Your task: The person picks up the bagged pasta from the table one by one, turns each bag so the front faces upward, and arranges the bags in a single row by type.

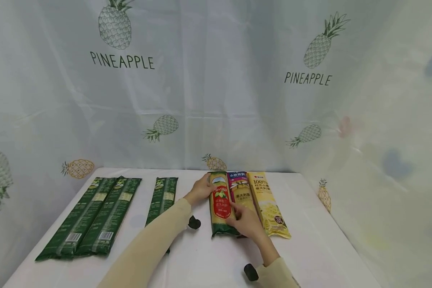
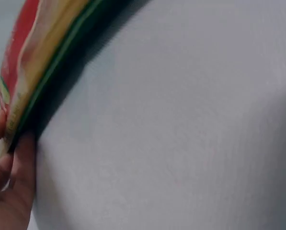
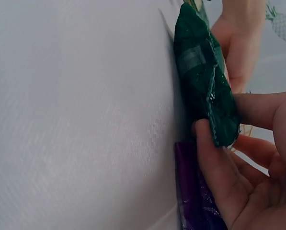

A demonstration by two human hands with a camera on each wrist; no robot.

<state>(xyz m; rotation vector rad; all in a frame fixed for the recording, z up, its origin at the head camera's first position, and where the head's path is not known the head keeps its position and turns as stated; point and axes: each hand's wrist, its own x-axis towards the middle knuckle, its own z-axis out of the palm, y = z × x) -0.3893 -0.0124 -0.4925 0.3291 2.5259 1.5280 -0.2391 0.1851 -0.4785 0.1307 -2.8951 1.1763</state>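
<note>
A red, gold and green spaghetti packet [image 1: 221, 206] lies lengthwise near the middle of the table. My left hand [image 1: 201, 189] pinches its far left edge; in the left wrist view, the thumb and fingers are on either side of that edge. At the near right corner, my right hand [image 1: 251, 223] pinches the packet's green end [image 3: 198, 72] between thumb and fingers. Close along its right side lies a purple and gold pasta packet [image 1: 244, 192], partly covered by my right hand. Beyond that is a yellow pasta packet [image 1: 268, 202].
Two dark green packets [image 1: 109, 218] lie side by side at the left of the white table [image 1: 320, 248]. Another green packet [image 1: 163, 198] sits nearer the middle, partly hidden by my left sleeve [image 1: 151, 244]. A pineapple-print curtain [image 1: 219, 88] hangs behind.
</note>
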